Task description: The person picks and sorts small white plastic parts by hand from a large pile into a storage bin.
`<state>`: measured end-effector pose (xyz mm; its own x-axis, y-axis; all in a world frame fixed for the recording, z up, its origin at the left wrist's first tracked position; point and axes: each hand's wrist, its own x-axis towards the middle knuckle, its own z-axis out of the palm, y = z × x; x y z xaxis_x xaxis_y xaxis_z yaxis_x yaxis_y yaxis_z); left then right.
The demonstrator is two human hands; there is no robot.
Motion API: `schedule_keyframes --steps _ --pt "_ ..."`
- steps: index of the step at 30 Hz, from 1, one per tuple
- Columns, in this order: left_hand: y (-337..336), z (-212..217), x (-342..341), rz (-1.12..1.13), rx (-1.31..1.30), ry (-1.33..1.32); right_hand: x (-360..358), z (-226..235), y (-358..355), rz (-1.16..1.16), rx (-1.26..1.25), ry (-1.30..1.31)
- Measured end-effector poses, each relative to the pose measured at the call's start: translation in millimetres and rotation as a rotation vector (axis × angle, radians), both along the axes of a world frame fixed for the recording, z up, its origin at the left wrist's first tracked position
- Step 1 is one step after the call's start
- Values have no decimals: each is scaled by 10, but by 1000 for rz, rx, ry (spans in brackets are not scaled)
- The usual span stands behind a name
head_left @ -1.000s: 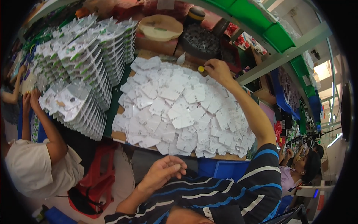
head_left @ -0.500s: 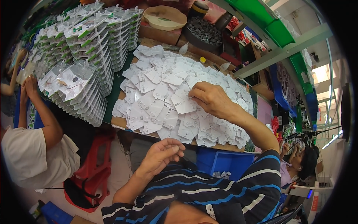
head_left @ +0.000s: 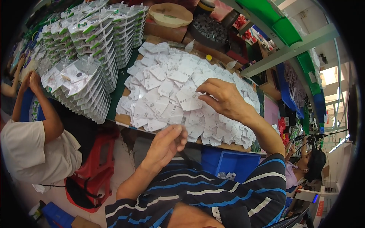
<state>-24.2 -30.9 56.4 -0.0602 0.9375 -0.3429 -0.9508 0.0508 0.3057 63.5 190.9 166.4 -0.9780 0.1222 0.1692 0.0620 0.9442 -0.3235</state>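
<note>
A wide heap of flat white plastic pieces (head_left: 152, 100), each with small holes and raised bits, covers the bench before me. My right hand (head_left: 224, 98) is over the middle of it, palm down. Its fingers are bent, with a small gap between thumb and index finger. Closest to those fingertips lies one white piece (head_left: 189, 99); I see nothing held. At the bench's near edge is my left hand (head_left: 165, 144), fingers loosely curled and thumb raised, with no object visible in it. Part of its palm is hidden.
Tall stacks of white-and-green plastic housings (head_left: 81, 81) stand at left. Behind the heap are a beige tray (head_left: 171, 14) and a dark bin of small grey parts (head_left: 210, 31). A blue crate (head_left: 239, 163) sits below the edge. A co-worker (head_left: 38, 148) works at far left.
My left hand has risen toward the heap, its thumb lifting. My right fingertips have drawn slightly up and right from the white piece. The whole view has shifted a little.
</note>
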Motion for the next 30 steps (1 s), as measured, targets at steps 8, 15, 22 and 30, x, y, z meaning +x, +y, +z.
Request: schedule_keyframes --steps 8,15,22,30 --pt "211 157 62 -6 65 -35 271 0 -427 4 -468 -60" --pt "287 154 144 -14 84 -33 433 -12 -289 -7 -436 -6" --pt "184 119 166 -176 61 5 244 -76 1008 -376 -124 173" --pt "-9 11 97 -384 -82 40 -153 -1020 2082 -592 115 36"
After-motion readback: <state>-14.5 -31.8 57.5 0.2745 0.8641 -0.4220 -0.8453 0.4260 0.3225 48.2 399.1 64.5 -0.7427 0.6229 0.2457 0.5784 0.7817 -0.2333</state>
